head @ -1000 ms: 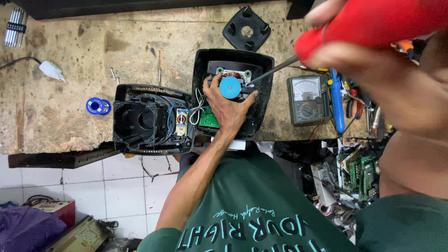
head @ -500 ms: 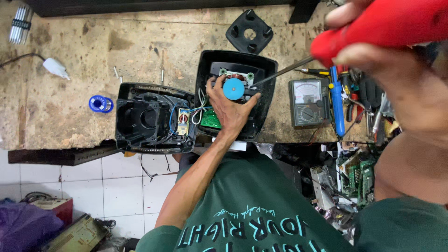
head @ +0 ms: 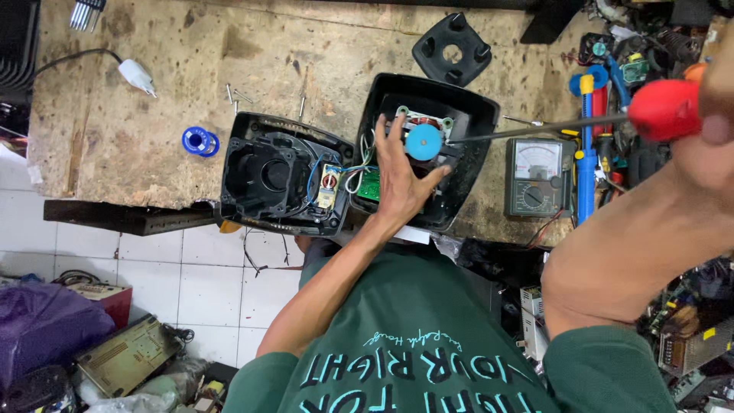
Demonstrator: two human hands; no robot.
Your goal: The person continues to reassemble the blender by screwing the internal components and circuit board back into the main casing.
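the left hand (head: 399, 174) lies flat inside the open black appliance housing (head: 466, 107) on the worn workbench (head: 153, 145), fingers spread apart and pressing down around the motor, with the fingertips just beside the round blue fan disc (head: 423, 141) and the thumb pointing right below it. the right hand (head: 715, 92), large and close to the camera at the right edge, is closed around the red handle of a long screwdriver (head: 664, 109); its thin metal shaft runs left across the bench and the tip meets the motor just to the right of the blue disc. a small green circuit board (head: 370, 183) shows under the left palm, with white and blue wires running across to the second black housing half (head: 267, 172), which sits touching the first on its left, at the bench's near edge. an analog multimeter (head: 534, 177) lies just right of the open housing, under the screwdriver shaft, and a blue desoldering pump (head: 586, 153) lies beside it among cluttered tools. a black square cap (head: 451, 50) rests above the housing, a blue solder spool (head: 200, 141) lies left of the housing halves, a few loose screws (head: 237, 95) sit nearby, and a white plug (head: 138, 76) lies toward the upper left.
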